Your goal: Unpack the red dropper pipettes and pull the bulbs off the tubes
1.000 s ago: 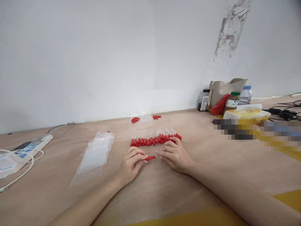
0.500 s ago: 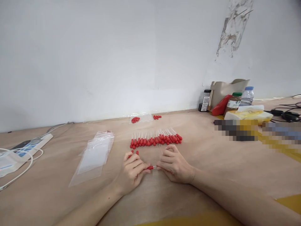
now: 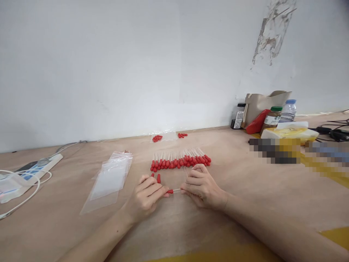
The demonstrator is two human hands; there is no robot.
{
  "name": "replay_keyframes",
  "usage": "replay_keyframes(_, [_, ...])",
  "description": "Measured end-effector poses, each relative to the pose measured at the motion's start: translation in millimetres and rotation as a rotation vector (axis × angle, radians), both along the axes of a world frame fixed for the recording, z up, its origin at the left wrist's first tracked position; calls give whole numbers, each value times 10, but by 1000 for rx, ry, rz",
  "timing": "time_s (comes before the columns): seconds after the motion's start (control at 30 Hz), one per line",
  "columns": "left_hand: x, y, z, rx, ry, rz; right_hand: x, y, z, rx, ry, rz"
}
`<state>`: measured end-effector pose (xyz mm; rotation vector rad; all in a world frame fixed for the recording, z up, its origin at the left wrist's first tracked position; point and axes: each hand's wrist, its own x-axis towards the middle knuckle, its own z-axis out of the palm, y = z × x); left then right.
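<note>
Both hands meet just above the brown tabletop (image 3: 245, 196) on one small dropper (image 3: 174, 191). My left hand (image 3: 147, 196) pinches its red rubber bulb. My right hand (image 3: 201, 187) pinches the clear glass tube at the other end. A row of several finished droppers (image 3: 180, 160) with red bulbs lies just beyond my hands. Two loose red bulbs (image 3: 157, 177) lie by my left fingers, and a loose glass tube (image 3: 185, 171) by my right.
A stack of clear zip bags (image 3: 109, 180) lies to the left. More red bulbs in a bag (image 3: 163, 137) sit near the wall. A power strip with white cable (image 3: 24, 174) is far left. A beige bag (image 3: 264, 103), jar and bottles stand at the right.
My hands drew back from the dropper row toward me, both keeping hold of the dropper. The red bulb now shows less between my fingers, and two loose bulbs have come into sight.
</note>
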<state>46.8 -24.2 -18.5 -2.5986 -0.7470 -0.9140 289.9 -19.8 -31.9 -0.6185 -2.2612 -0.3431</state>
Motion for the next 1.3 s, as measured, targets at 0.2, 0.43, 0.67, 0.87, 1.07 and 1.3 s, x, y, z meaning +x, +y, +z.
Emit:
replay_keyframes(0.2, [-412,216,159,-254,-354,440,196,207,-34,-214,154,-257])
replay_keyframes(0.43, [-409,304,-28,-651,-317,637,180,174,-102,-385,89,-436])
replay_keyframes(0.67, [-346,313,-168,-810,-403,571,119,154,-154,-403,6,-477])
replay_keyframes(0.87, [-341,316,-140,-839,-417,533,15,106,-176,-366,-32,-462])
replay_keyframes(1.07, [-389,388,-207,-908,-501,517,7,111,-181,-391,39,-435])
replay_keyframes(1.3, [-336,389,-135,-775,-407,597,141,215,-179,-617,128,-447])
